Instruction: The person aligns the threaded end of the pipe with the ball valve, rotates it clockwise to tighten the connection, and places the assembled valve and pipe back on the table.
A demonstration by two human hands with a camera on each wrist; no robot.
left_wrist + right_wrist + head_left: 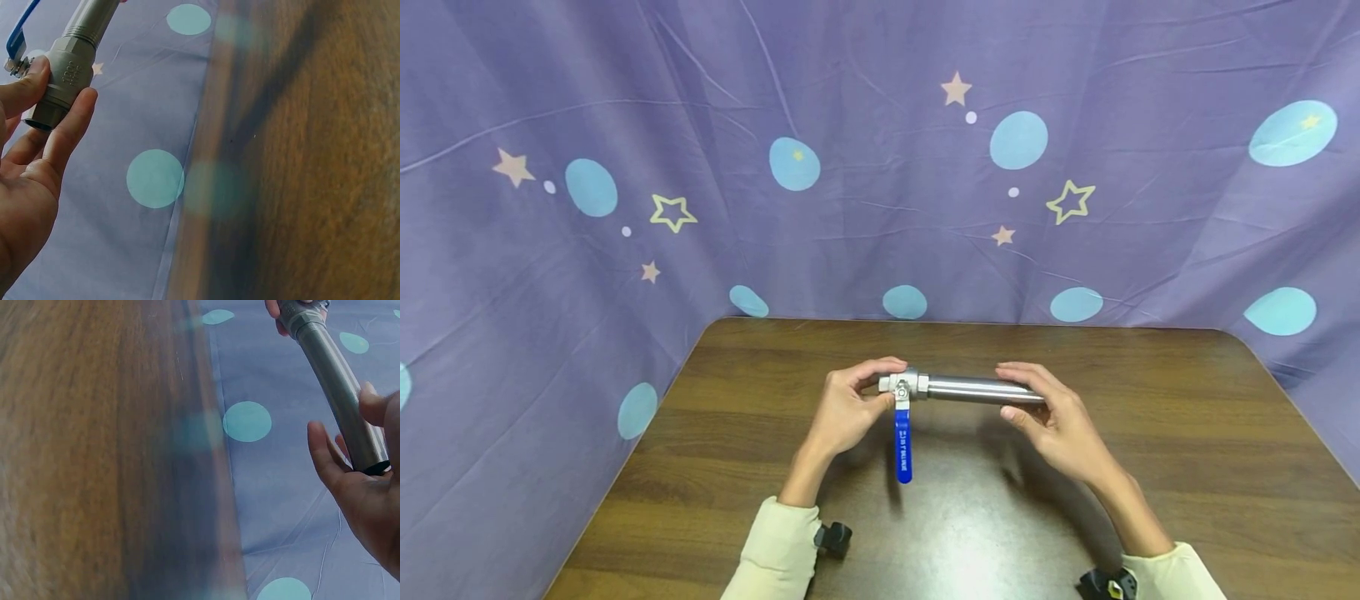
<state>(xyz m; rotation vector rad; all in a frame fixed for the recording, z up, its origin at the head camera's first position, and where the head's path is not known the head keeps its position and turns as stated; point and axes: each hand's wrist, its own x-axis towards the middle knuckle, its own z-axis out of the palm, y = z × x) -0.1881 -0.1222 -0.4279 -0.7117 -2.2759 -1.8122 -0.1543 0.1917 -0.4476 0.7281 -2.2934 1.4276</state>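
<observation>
Ball valve with steel pipe joined to its side, the pair held up above the middle of the brown wooden table, lying nearly level from left to right. Left hand pinches the valve: thumb on the near side, fingers across the far side, the hexagonal end poking out between them, its bore dark. Raised lettering on the valve body, too small to read with confidence; ridged thread seen where body meets pipe. Blue lever points back toward the person, pale print along it.

Right hand spread wide about the pipe's other end, fingers rather straight, thumb and forefinger on opposite sides. Forefinger stands apart from the metal; the pipe's dark open end lies against the hand by the palm. Cannot tell how firmly the thumb presses.

Cream sleeves on both arms, a black device at each wrist. Soft shadows on the tabletop below. Behind, purple curtain printed with stars and light-blue spots, some creases running through it.
</observation>
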